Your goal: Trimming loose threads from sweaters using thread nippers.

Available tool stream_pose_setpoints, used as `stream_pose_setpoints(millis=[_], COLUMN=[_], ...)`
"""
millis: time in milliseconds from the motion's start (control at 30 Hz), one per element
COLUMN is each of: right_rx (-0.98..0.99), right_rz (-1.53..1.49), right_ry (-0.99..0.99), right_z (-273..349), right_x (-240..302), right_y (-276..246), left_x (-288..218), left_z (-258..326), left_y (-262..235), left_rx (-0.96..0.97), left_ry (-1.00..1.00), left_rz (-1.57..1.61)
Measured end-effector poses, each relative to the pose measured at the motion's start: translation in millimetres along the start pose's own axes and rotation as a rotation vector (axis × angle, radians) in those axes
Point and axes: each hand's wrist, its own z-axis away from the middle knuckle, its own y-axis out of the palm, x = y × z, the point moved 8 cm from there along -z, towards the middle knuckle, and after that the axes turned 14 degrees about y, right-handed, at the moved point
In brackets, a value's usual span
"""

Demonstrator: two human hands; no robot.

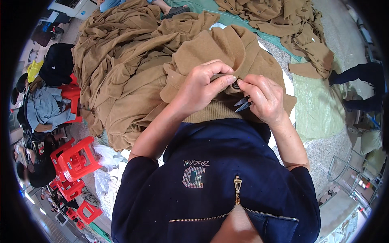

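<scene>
A brown knit garment [227, 46] with a ribbed band is bunched up over my lap. My left hand [202, 85] is closed on its edge, pinching the cloth between thumb and fingers. Just to the right, my right hand [265, 97] is closed, with thumb and forefinger at a small dark button [235, 85] beside the left thumb tip. The same hand keeps thread snips [243, 106] in its palm; their two dark blades stick out below the fingers, slightly apart, and the handles are hidden. Whether a thread is between the fingertips is too small to tell.
A large heap of brown garments [117, 73] lies at the left, touching the one in my lap. Another pile [283, 20] is at the far right on green sheeting [316, 105]. Red plastic stools [79, 158] stand at the left. A person's dark-clad legs [364, 85] are at the right.
</scene>
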Motion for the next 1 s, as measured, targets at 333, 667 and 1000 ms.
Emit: stream_pose_setpoints(millis=[333, 667, 1000], right_rx=[-0.040, 0.087, 0.138], right_rz=[-0.013, -0.375, -0.372], right_ry=[0.078, 0.357, 0.454], right_z=[2.9, -7.7, -2.7], right_x=[-4.1, -19.5, -26.6], right_y=[5.5, 25.8, 37.2], left_x=[1.3, 0.1, 2.8], left_z=[4.4, 3.8, 5.7], left_y=[7.0, -5.6, -8.1], left_rx=[0.012, 0.135, 0.040], left_ry=[0.010, 0.046, -0.019], left_rz=[-0.011, -0.069, -0.089])
